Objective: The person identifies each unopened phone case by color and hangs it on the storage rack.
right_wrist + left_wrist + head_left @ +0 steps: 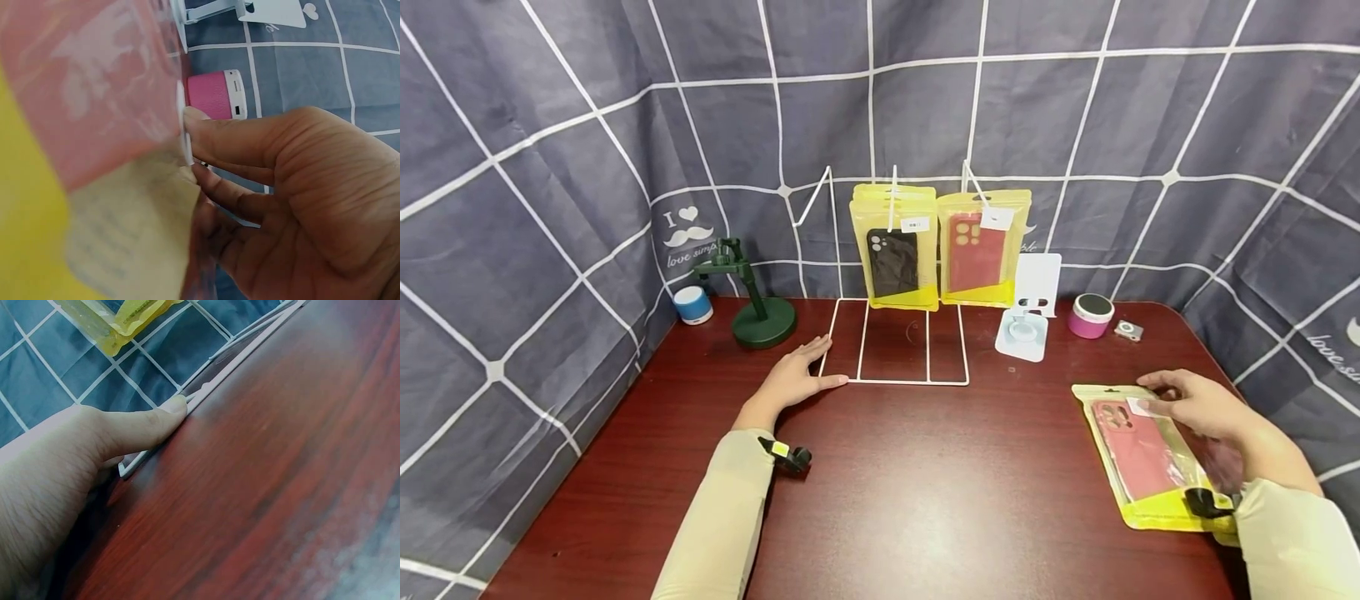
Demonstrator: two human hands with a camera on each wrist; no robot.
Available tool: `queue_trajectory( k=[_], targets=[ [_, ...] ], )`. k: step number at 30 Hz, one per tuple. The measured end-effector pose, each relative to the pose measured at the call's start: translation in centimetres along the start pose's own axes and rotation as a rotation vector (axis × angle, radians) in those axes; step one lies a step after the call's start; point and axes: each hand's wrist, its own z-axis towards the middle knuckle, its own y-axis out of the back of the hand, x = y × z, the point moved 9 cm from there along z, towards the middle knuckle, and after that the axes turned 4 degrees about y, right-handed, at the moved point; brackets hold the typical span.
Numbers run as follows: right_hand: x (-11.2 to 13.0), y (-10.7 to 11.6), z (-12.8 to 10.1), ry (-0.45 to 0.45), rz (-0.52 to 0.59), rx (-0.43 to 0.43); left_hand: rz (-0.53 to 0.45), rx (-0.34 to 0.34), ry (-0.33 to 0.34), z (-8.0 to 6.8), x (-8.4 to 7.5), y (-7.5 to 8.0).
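Observation:
My right hand [1210, 408] pinches the right edge of a yellow clear-front packet [1161, 510] by its white label, as the right wrist view shows up close. Inside that packet is a pink phone case [1138, 454]. A second yellow edge peeks out below it, mostly hidden by my wrist. On the left, my left hand [793, 375] rests at the front left corner of a white wire rack [910, 382], with the thumb [147, 428] on its front wire. From the rack's hooks hang packets with a black phone case [893, 262] and a red-pink phone case [976, 258].
Left of the rack stand a green stand [763, 322] and a blue-and-white round speaker [692, 306]. To its right are a white folding stand [1022, 335], a pink round speaker [1091, 317] and a small silver gadget [1128, 331]. An unloaded hook [812, 200] juts out at the rack's upper left.

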Motion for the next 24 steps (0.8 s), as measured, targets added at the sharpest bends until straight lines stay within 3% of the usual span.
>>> queue_trajectory(
  k=[4,11,24],
  targets=[
    [-0.6,-0.1,0.0,-0.024,-0.008,-0.011,0.0,0.001,0.004,0.1,0.1,-0.1],
    [-0.5,0.3,0.4,-0.011,-0.145,-0.077,0.001,0.005,0.007,0.0,0.0,0.0],
    [1.4,-1.2,1.0,0.008,-0.092,-0.044,-0.01,0.003,0.011,0.0,0.1,0.0]
  ],
)
